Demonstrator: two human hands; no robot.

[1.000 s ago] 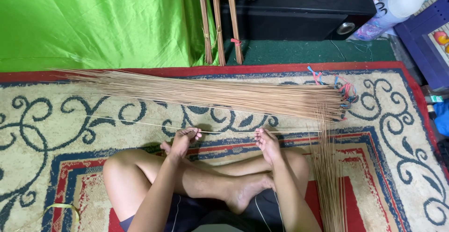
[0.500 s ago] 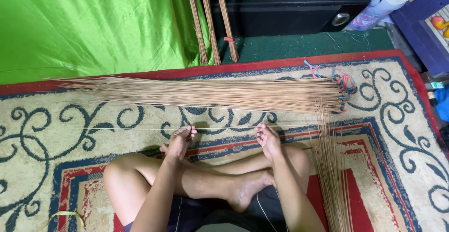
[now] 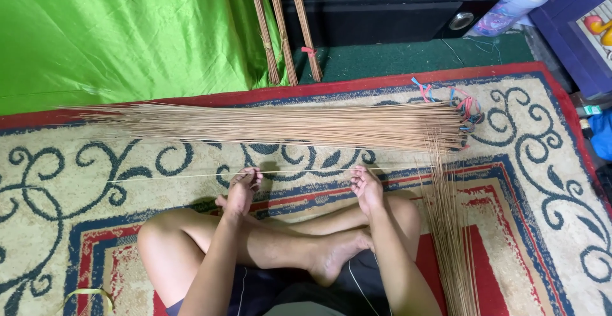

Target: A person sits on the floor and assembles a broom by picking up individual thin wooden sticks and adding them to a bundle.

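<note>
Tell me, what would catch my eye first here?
A long flat pile of thin brown sticks lies across the patterned rug, before a bright green cloth. Nearer, the left hand and right hand pinch a single stick stretched sideways above crossed legs.

I sit with my legs crossed, knees spread to both sides, one bare foot lying in front of my lap. Both my arms reach forward and down, past the shins. My left hand [image 3: 242, 191] is stretched out, palm turned down, the fingers pinched together at the tips in a closed grip. My right hand [image 3: 366, 188] is at the same height, well apart from the left one, its fingers bent and also pinched closed. Both wrists are nearly straight, and the forearms run almost parallel from my body.
</note>
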